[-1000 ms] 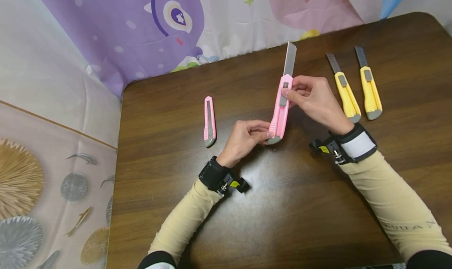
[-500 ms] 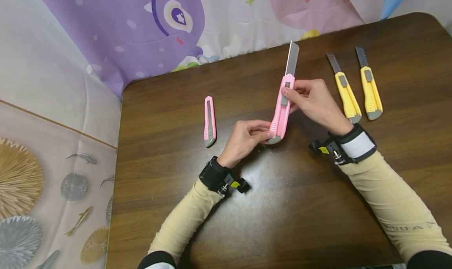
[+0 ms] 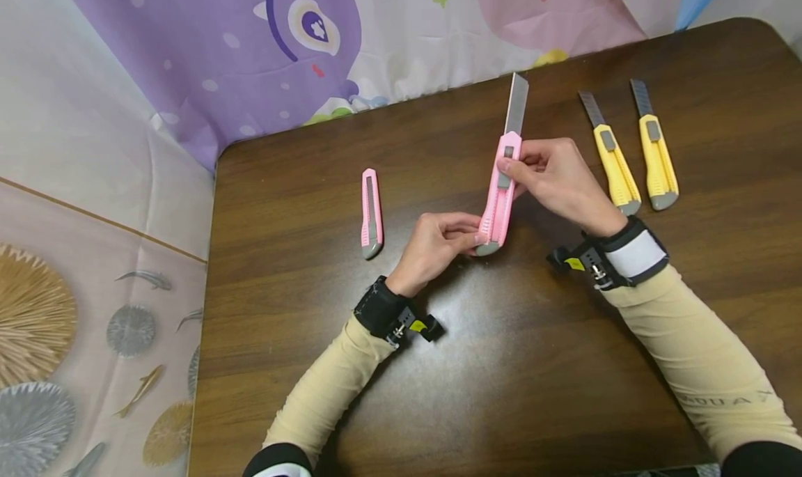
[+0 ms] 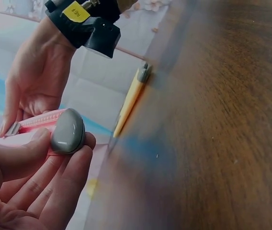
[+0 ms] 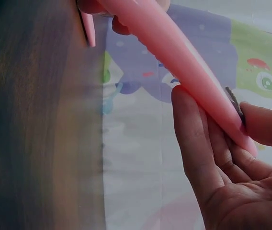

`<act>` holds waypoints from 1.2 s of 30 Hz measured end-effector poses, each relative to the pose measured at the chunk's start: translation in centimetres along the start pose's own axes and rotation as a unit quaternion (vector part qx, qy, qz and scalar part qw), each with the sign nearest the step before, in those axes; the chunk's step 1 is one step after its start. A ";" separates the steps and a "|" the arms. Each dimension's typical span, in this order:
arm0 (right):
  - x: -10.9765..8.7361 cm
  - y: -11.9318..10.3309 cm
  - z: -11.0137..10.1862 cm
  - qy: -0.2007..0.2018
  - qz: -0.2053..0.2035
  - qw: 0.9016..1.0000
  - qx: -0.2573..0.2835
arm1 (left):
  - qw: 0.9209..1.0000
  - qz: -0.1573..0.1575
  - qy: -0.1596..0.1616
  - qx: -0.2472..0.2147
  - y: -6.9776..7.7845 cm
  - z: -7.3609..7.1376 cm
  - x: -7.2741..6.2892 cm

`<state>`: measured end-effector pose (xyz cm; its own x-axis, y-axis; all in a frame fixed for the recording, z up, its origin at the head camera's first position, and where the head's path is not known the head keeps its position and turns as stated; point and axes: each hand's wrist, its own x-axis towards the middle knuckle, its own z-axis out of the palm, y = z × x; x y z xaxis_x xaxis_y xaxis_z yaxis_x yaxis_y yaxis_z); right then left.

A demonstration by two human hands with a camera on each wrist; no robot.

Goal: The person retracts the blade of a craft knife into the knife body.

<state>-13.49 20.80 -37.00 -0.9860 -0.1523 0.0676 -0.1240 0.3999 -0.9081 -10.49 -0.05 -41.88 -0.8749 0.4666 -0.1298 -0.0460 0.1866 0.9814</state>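
Both hands hold a pink utility knife tilted up above the table, a long stretch of its blade out. My left hand pinches the grey-capped lower end between thumb and fingers; the grey end cap shows large in the left wrist view. With its thumb on the grey slider, my right hand grips the upper part of the handle. In the right wrist view the fingers support the pink handle from behind while the thumb touches the dark slider. The blade is out of sight there.
A second pink utility knife, no blade showing, lies to the left. Two yellow utility knives with blades out lie at the right, near the right wrist. Behind the wooden table hangs a printed curtain.
The pink knife tips slightly to the right, then stays nearly still. The right hand shifts a little with it; both hands keep their hold, and the blade stays out.
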 end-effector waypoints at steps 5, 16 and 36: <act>-0.1 -0.1 0.0 -0.005 0.000 1.000 -0.003 | 1.000 -0.002 -0.002 -0.007 -0.1 0.1 0.1; 0.0 -0.2 0.0 -0.008 0.004 1.000 0.000 | 1.000 -0.012 0.002 -0.010 -0.2 0.2 0.0; -0.1 -0.1 0.0 -0.019 0.004 1.000 -0.014 | 1.000 -0.013 0.002 -0.017 -0.1 0.1 0.1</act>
<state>-13.41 20.80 -36.86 -0.9822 -0.1827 0.0443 -0.1197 0.4261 -0.8967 -10.52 0.05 -42.00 -0.8750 0.4588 -0.1543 -0.0846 0.1689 0.9820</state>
